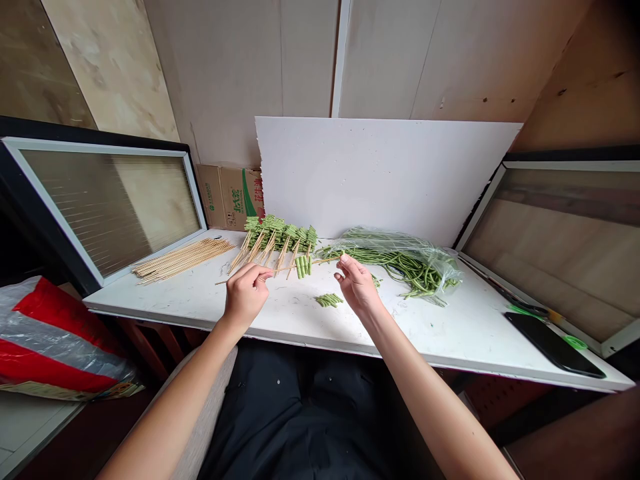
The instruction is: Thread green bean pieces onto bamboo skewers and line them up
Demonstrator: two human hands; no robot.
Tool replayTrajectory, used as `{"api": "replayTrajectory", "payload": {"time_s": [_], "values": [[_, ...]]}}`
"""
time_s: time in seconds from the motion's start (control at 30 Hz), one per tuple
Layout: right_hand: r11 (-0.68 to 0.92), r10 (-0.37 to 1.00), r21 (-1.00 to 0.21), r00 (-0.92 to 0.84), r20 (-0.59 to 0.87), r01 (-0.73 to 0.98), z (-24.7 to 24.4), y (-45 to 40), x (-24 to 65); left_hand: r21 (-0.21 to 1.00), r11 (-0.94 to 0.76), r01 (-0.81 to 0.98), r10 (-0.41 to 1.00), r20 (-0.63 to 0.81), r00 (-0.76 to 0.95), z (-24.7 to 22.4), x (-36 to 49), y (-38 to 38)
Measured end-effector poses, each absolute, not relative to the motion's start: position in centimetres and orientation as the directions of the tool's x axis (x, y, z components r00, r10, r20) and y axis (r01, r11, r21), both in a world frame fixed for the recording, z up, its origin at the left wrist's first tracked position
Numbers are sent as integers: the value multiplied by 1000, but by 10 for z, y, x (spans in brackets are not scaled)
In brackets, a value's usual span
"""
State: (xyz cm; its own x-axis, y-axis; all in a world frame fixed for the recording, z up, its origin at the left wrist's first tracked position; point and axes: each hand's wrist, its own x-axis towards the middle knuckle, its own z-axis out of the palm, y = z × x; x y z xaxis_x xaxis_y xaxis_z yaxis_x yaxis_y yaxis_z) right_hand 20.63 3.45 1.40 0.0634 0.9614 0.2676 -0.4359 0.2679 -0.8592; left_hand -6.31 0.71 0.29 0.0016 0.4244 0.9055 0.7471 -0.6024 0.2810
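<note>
My left hand is closed around a bamboo skewer, held nearly level above the table. Several short pieces of green bean sit side by side on the skewer, between my two hands. At the skewer's right end, my right hand pinches a small piece of green bean, mostly covered by the fingertips. Below and between the hands, a small pile of cut bean pieces lies on the white table. A few more pieces show partly behind my right hand.
Finished bean skewers are stacked behind my left hand. Bare bamboo skewers lie at left. Long green beans spill from a clear plastic bag. At right are a black phone and scissors. A cardboard box stands behind.
</note>
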Motion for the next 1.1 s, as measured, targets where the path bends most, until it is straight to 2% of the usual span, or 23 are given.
{"api": "replayTrajectory", "payload": {"time_s": [0.37, 0.67, 0.83, 0.97, 1.1], "values": [[269, 963, -833, 115, 244, -483, 15, 27, 197, 287, -609, 739, 419, 908, -7, 1, -60, 7], [312, 950, -844, 161, 269, -436, 16, 29, 197, 219, -642, 735, 360, 932, 37, 3, -66, 10], [295, 955, -841, 115, 273, -453, 18, 29, 201, 176, -656, 734, 323, 944, 62, 7, -66, 7], [307, 948, -814, 85, 306, -493, 20, 28, 204, 191, -669, 718, 316, 948, 43, 9, -63, 5], [332, 942, -784, 140, 305, -525, 21, 27, 203, 206, -670, 713, 323, 946, 31, 7, -58, 4]]}}
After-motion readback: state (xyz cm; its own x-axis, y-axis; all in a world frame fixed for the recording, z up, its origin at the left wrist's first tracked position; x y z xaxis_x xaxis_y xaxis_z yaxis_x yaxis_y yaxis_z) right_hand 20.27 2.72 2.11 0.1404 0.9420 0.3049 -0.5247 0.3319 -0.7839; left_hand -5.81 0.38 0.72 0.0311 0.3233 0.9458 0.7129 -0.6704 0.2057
